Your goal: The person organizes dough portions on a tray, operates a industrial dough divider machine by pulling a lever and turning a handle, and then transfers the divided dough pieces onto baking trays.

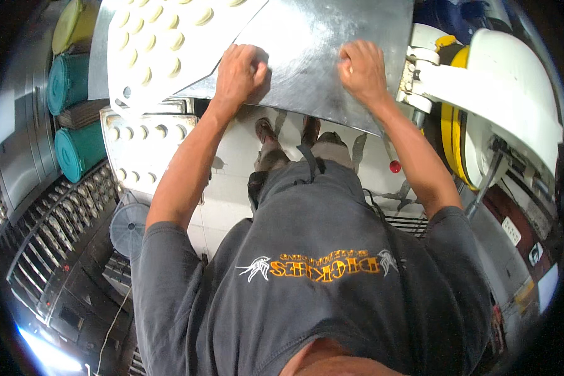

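Both my hands rest over the metal worktop (288, 69), well apart, with the fingers curled in. My left hand (239, 70) lies at the slanted edge of a white board (116, 81). Several pale, round dough pieces (175, 41) sit in rows on that board, which has a hole in its near corner. My right hand (363, 70) is closed near the right end of the worktop. The curled fingers hide whatever either palm may contain. Bare metal shows between the two hands.
White machine with a domed cover (514, 75) and yellow parts stands close on the right. Lower left, a tray (131, 156) carries more pale rounds. Teal lidded bins (75, 153) and a dark slatted rack (56, 219) line the left. A small red object (395, 167) lies on the floor.
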Available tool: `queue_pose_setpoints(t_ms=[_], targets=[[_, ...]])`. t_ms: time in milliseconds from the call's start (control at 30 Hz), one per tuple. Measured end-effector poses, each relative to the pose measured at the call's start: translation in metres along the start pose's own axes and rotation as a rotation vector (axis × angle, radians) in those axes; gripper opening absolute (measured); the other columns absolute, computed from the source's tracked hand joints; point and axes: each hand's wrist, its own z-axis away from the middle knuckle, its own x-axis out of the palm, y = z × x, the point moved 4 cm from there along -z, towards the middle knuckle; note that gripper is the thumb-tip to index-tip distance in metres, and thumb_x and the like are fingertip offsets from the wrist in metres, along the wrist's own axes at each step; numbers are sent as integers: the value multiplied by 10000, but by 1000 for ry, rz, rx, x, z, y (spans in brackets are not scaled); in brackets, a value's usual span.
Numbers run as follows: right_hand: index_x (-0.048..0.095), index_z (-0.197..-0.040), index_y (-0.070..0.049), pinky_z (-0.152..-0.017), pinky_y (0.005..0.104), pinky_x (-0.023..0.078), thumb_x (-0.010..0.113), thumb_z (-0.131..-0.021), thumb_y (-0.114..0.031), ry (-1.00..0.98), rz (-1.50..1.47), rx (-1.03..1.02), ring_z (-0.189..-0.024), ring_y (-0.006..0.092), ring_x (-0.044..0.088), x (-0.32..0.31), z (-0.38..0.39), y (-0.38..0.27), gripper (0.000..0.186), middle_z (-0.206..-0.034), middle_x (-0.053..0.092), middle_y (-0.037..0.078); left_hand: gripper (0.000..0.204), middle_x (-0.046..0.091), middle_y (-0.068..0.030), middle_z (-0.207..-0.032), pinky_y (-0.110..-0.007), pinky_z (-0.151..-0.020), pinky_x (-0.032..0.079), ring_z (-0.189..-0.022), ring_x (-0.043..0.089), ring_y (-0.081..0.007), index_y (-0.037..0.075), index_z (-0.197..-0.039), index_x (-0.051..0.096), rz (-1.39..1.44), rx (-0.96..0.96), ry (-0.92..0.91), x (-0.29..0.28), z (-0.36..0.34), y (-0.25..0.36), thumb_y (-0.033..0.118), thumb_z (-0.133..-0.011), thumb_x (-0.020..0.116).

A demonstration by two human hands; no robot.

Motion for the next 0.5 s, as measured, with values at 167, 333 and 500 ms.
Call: queue_pose_setpoints(t_ms=[167,333,500], targets=[[580,-856,-63,-789,465,425,565,-793,-97,125,-144,-129,-851,333,556,39,-60,-10,73,-842,592,107,153,680,-86,-873,-429,-813,509,-875,631,-314,88,-912,662,-83,42,148,25,-47,5,150,-784,719],[586,-887,-46,-796,480,428,549,-839,-149,105,-187,-94,-852,359,559,46,-65,-30,120,-847,600,143,185,676,-124,-918,-448,-816,509,-898,629,-343,67,-983,658,-75,-63,115,32,-54,41,185,-848,703],[584,-879,-52,-814,456,415,585,-832,-121,-44,-266,-85,-886,325,523,15,11,-44,83,-886,576,125,176,675,-145,-914,-447,-819,500,-890,621,-352,57,-1017,663,167,-46,79,15,-1,44,159,-875,646]])
